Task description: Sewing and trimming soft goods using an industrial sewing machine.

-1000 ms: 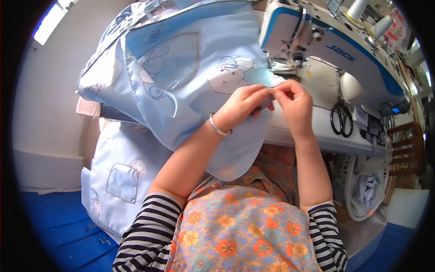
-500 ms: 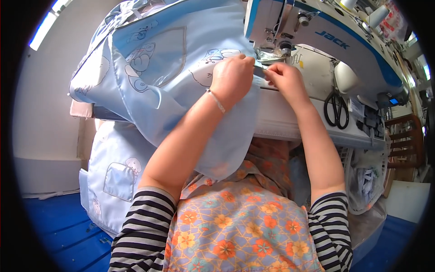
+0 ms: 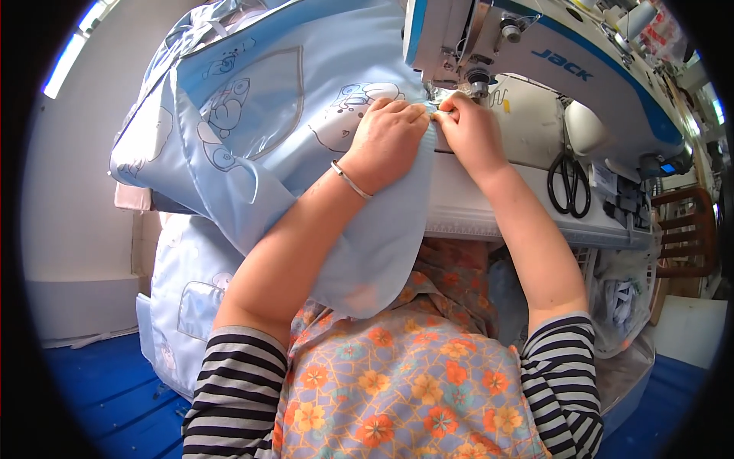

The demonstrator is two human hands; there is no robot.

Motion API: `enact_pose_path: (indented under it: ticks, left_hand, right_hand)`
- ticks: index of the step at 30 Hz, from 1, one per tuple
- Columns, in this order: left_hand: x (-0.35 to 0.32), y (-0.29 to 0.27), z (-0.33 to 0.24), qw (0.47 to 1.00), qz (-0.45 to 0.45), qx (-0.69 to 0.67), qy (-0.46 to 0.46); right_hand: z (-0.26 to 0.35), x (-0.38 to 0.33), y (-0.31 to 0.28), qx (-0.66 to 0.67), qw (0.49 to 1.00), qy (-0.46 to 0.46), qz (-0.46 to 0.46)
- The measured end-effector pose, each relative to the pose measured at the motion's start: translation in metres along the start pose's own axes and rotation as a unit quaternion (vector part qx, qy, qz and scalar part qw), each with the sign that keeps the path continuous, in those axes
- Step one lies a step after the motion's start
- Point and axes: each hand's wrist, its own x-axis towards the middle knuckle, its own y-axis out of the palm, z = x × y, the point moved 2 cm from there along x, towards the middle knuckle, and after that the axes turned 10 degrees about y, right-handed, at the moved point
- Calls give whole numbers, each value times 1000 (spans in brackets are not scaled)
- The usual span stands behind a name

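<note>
A large piece of light blue fabric (image 3: 344, 252) with cartoon print drapes over the sewing table's left side and hangs off its front edge. My left hand (image 3: 388, 141) lies on it with curled fingers, gripping near its right edge. My right hand (image 3: 470, 134) pinches the same edge with thumb and forefinger, its fingertips almost touching the left hand's. What exactly lies between those fingertips is mostly hidden. Just beyond both hands is the needle area of a white and blue sewing machine (image 3: 489, 46).
Black-handled scissors (image 3: 568, 185) lie right of my right arm on the machine table (image 3: 489, 206). A white thread cone (image 3: 585, 126) stands behind them. More printed blue fabric (image 3: 183, 252) hangs below the table at left. A bag-lined basket (image 3: 619, 298) sits at lower right.
Both hands have come closer together at the fabric's edge. The dark grey strip that showed between them is no longer visible. The fabric has shifted slightly left.
</note>
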Motion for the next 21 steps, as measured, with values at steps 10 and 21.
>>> enact_pose_path:
  ticks: [10, 21]
  left_hand:
    - [-8, 3, -2, 998, -30, -49, -30]
    - [-3, 7, 6, 996, -9, -62, -61]
  right_hand:
    - [11, -17, -7, -174, 977, -121, 5]
    - [9, -10, -8, -138, 984, -104, 48]
